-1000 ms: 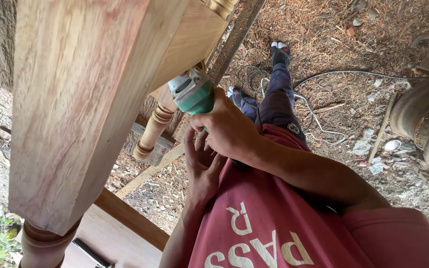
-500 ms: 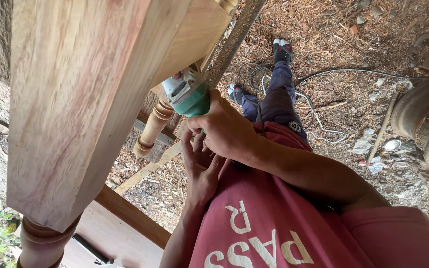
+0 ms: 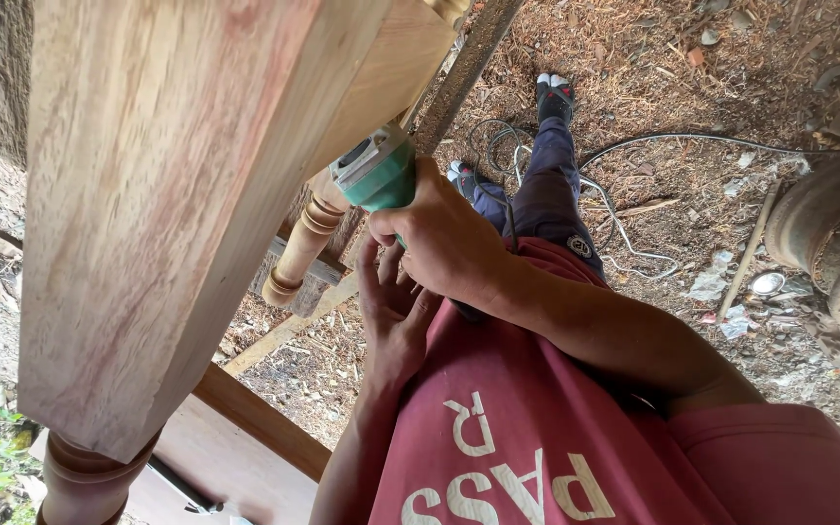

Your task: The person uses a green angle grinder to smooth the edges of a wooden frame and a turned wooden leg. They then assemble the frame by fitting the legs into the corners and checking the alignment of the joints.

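**Green power tool pressed to the side of a squared timber post**

The right hand (image 3: pixel 444 243) is wrapped tight round the body of a green plastic handheld power tool (image 3: pixel 376 173), fingers fully closed on its casing, so the tool's working end sits against the lower side face of a large pale squared wooden post (image 3: pixel 196 194). The tool lies at the post's right edge, just above a turned, ringed wooden spindle (image 3: pixel 305 241) that slants down behind it. Held this way, the wrist seems set to bear the tool into the wood rather than merely carry it.

The left hand (image 3: pixel 393 316) rises beneath the right, palm up and fingers spread, touching the underside of the right hand; it clasps nothing itself and looks to be steadying the hold. Whether it reaches the tool's casing cannot be told.

The post leans across the view, its lower end passing into a rounded turned section (image 3: pixel 89 476) at the bottom left. A thin grey electric cable (image 3: pixel 634 141) loops over the sawdust-strewn ground (image 3: pixel 653 58), probably feeding the tool. The person's red shirt (image 3: pixel 537 447) bears large white block lettering at the bottom of the frame. A small round emblem shows on the dark blue trouser leg (image 3: pixel 546 185). To the right lies a dark carved wooden column (image 3: pixel 833 243).
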